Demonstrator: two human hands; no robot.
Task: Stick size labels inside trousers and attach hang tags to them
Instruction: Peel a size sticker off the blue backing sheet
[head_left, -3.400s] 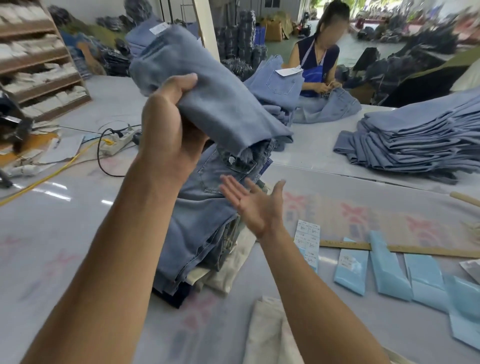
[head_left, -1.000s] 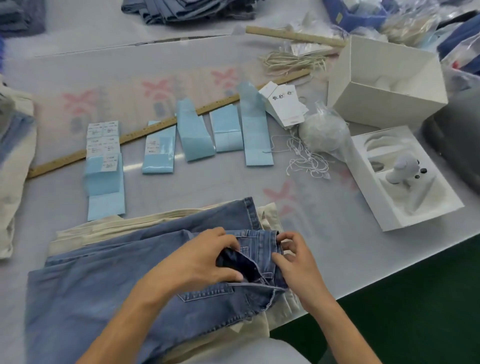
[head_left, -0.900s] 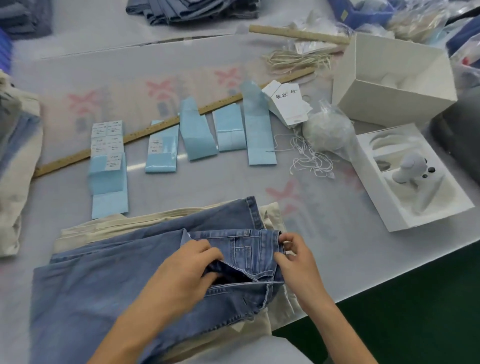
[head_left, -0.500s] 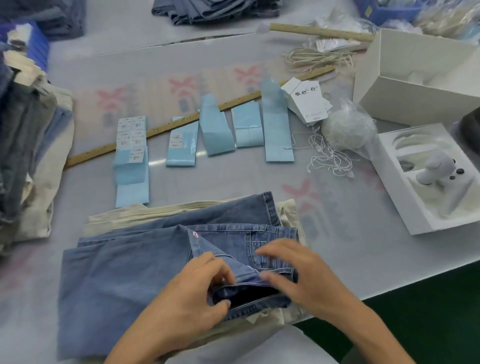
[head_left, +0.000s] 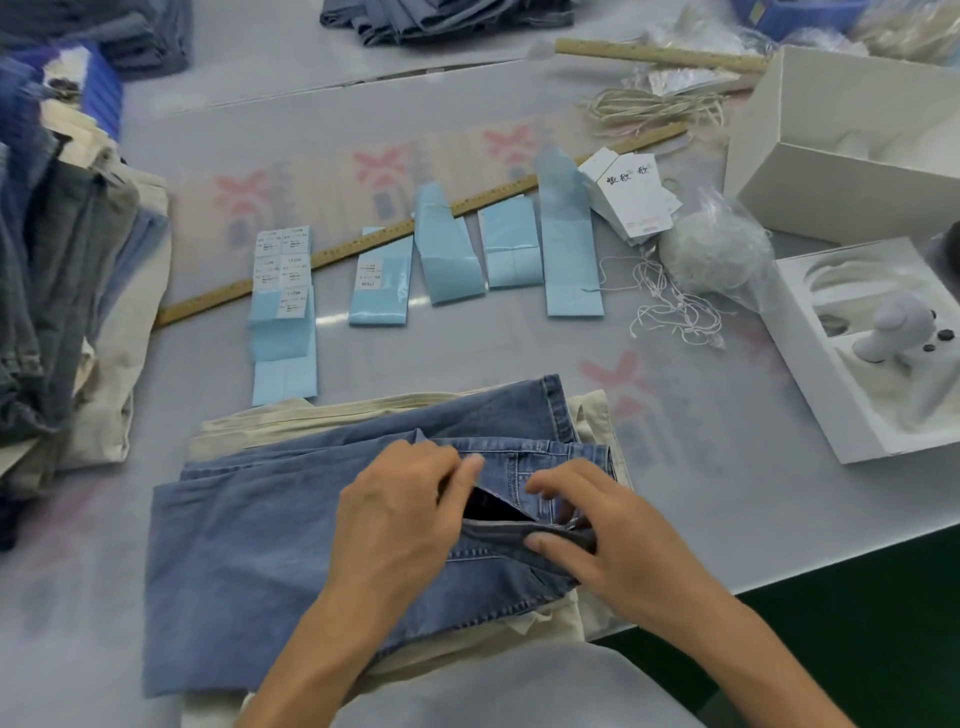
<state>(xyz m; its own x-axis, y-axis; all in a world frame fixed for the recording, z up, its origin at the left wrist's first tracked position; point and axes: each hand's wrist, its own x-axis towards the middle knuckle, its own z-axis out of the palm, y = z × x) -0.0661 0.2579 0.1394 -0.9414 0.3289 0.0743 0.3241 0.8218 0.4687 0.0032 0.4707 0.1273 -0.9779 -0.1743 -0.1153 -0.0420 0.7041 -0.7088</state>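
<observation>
The folded blue jeans (head_left: 249, 545) lie on cream cloth (head_left: 332, 415) at the table's near edge, directly under both hands. The left hand (head_left: 395, 519) pinches the upper waistband layer — the right hand (head_left: 597, 540) pinches the lower one, holding the waist open. Beyond the hands lie blue label strips (head_left: 449, 249) and white hang tags (head_left: 631, 197) — well apart from the jeans.

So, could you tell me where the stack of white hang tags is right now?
In the head view, the white hang tags lie right of centre, far side of the table, between the rightmost blue backing strip and the bagged strings.
</observation>
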